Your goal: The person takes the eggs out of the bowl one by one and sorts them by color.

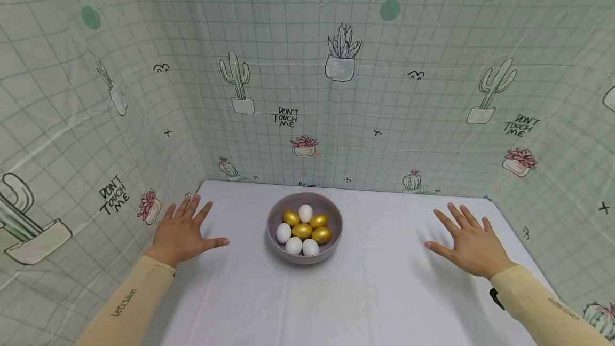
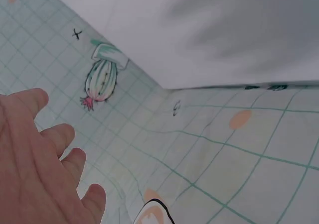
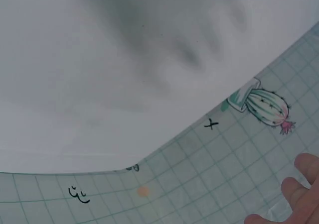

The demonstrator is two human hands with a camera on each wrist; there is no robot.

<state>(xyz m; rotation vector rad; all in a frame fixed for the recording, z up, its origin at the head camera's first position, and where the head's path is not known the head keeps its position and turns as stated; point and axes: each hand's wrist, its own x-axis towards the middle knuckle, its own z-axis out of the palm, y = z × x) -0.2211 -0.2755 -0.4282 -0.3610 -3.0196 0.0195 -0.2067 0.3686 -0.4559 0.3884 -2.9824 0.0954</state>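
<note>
Okay, so both hands are just hanging out over the table (image 1: 384, 287), fingers spread wide, nothing in either one. The left hand (image 1: 181, 235) is out by the table's left edge and the right hand (image 1: 473, 245) is over toward the right side. The shadows under them look soft, so I'd say neither is pressing on the white tabletop.

Between them, left of centre and nearer the left hand, sits a round mauve-grey bowl (image 1: 305, 260), upright and not touched by anybody. Inside I count four shiny gold eggs (image 1: 302, 230) and four plain white eggs (image 1: 293, 245). One white one is at the back, the other three line the left and front, and a gold one is smack in the middle.

Both arms have cream sleeves (image 1: 132, 295), and behind it all hangs a pale green grid-pattern cloth (image 1: 355, 105) printed with potted cacti.
</note>
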